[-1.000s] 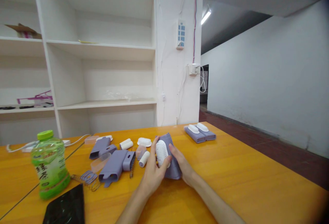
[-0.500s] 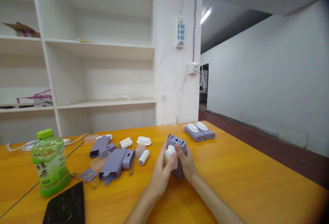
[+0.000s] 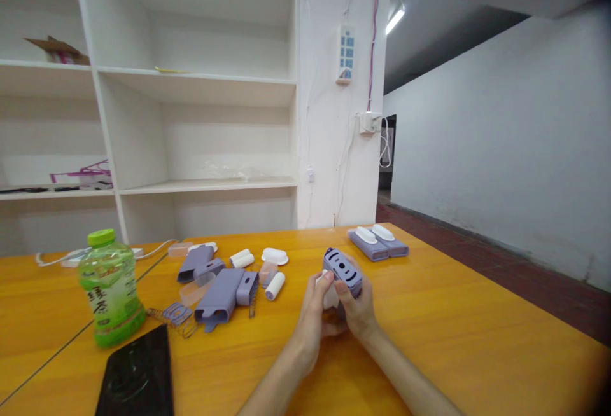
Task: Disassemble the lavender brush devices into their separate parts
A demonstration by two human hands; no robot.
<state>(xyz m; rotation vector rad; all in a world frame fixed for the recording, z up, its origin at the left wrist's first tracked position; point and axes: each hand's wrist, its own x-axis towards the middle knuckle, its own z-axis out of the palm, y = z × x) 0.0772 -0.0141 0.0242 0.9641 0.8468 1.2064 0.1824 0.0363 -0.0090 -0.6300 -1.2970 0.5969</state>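
Both hands are wrapped round one purple plastic case (image 3: 344, 271), held just above the table with its slotted end tilted up towards me. My left hand (image 3: 315, 320) grips its left side, the thumb against a white part (image 3: 329, 295) on the case's face. From the right, my right hand (image 3: 359, 308) clasps the case, its thumb across the front. Fingers cover much of the white part and the lower case. Beyond, to the right, lie two purple cases (image 3: 377, 249) side by side, each with a white oval piece (image 3: 366, 235) on top.
On the left lie purple housings (image 3: 220, 295), white rollers (image 3: 275, 286), a white oval cap (image 3: 275, 256), clear pinkish covers (image 3: 198, 287) and springs (image 3: 188, 329). A green bottle (image 3: 112, 295) and a black tablet-like slab (image 3: 138, 374) stand nearer. White shelves (image 3: 205, 187) rise behind the table.
The case has tilted, so its slotted end faces me more. My left thumb has shifted up along the white part. The whole view has swung slightly left.
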